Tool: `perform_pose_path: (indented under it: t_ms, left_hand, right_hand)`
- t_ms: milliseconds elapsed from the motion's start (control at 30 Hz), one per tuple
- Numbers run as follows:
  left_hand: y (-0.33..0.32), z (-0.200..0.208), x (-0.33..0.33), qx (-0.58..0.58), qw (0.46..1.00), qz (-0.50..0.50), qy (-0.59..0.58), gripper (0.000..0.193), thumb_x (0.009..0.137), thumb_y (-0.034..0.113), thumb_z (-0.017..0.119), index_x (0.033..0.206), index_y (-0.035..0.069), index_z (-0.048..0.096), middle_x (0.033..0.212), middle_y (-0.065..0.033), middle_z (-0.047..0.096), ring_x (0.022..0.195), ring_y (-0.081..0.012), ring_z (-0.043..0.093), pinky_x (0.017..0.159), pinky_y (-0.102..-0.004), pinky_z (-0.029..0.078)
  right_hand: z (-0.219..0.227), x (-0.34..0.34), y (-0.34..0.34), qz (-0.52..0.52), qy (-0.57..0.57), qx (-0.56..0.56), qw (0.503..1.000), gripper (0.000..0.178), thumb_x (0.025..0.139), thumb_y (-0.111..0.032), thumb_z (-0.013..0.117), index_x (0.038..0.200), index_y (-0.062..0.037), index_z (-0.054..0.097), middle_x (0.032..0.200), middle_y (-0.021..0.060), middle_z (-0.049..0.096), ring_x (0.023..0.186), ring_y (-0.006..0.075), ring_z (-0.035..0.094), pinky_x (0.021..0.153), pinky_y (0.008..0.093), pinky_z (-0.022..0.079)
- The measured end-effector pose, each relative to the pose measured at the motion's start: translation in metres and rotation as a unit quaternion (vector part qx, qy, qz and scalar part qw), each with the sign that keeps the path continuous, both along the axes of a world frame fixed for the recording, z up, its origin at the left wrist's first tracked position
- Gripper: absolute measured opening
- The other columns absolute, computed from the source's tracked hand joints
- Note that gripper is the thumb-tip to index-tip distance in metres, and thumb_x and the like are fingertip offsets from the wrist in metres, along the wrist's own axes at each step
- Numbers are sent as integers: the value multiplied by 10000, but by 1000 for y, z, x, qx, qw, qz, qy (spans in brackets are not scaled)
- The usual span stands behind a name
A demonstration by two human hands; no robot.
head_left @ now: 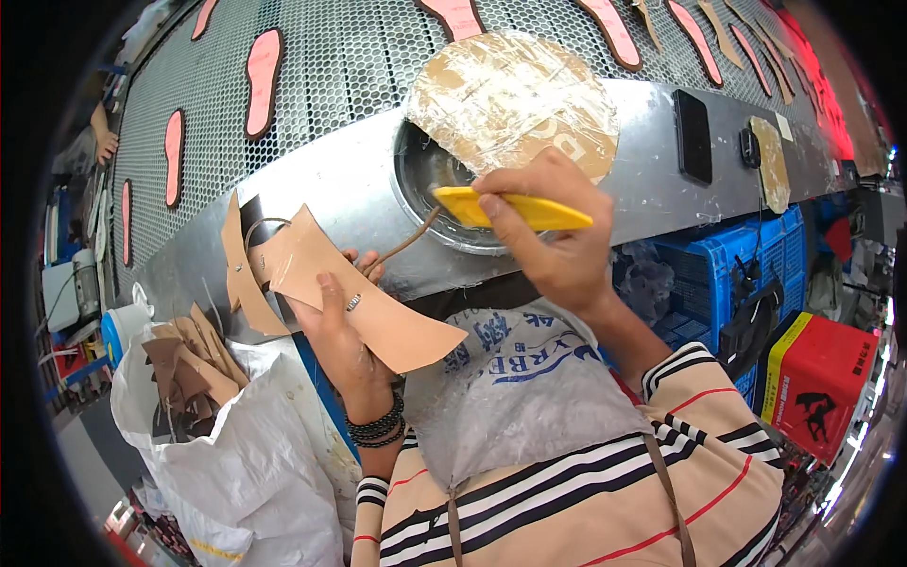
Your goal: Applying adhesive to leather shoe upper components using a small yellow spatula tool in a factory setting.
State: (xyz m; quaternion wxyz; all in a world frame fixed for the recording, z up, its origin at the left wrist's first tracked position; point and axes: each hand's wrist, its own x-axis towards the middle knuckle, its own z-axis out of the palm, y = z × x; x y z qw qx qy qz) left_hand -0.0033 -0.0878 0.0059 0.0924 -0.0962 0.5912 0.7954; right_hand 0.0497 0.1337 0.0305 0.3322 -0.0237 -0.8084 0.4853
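My left hand (pixel 340 345) is closed on a tan leather-like piece (pixel 373 302), thumb on top and fingers partly hidden beneath it. A small metal fitting shows on the piece by my thumb. From it a thin brown strap (pixel 408 242) runs up to the right, its tip just below the yellow tool. My right hand (pixel 557 231) pinches a flat yellow tool (pixel 515 209), its left end over a round metal pot (pixel 420 170). A cardboard disc (pixel 515 94) smeared with whitish residue covers part of the pot. Another tan piece (pixel 244 274) lies left of my left hand.
Pink insole shapes (pixel 265 83) lie on a metal mesh surface (pixel 331 57) behind the metal ledge (pixel 321 170). A phone (pixel 693 137) rests at the right. A white sack (pixel 227 482) of scraps stands lower left; a blue crate (pixel 690 265) and red box (pixel 820 383) stand right.
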Motion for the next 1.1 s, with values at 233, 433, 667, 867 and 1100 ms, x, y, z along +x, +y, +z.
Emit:
perform_pose_path:
  t_ms: [233,433,667,867,1100]
  left_hand:
    - [-11,-4,9,-7,1000,6,-10,474,1088,166,502,1500,39,304,1211,-214,600,1045,-320,700,885,-413,610]
    - [-41,-24,28,238,963,-42,-122,550,972,-19,582,1481,23,380,1402,-241,504,1341,-351,529,1072,-442,535]
    - [-100,12,108,314,854,-122,-397,728,939,13,659,1572,62,301,1573,-378,303,1489,-532,286,1215,-624,297]
    - [-134,29,90,181,918,-219,-276,798,946,125,724,1593,117,257,1598,-353,290,1434,-531,386,1116,-613,434]
    - [-76,8,77,132,985,-19,-105,423,1058,135,584,1429,92,384,1455,-213,453,1313,-367,567,938,-499,601]
  right_hand:
    - [-12,-1,-6,-16,-75,-38,996,93,849,-60,752,936,-29,754,874,96,748,799,259,658,765,355,511]
    - [-15,-7,-1,17,-62,29,998,121,837,-24,776,957,-38,778,850,61,733,785,202,608,721,322,478]
    - [-18,2,4,68,-100,123,985,122,779,-81,806,898,-78,780,780,57,723,740,252,583,725,369,455]
    - [-18,-3,1,28,-97,125,987,114,779,-86,807,891,-82,783,779,64,722,737,257,583,722,378,456]
    - [-19,-2,-1,35,-113,54,992,118,803,-60,798,921,-63,790,819,80,739,755,248,574,709,365,459]
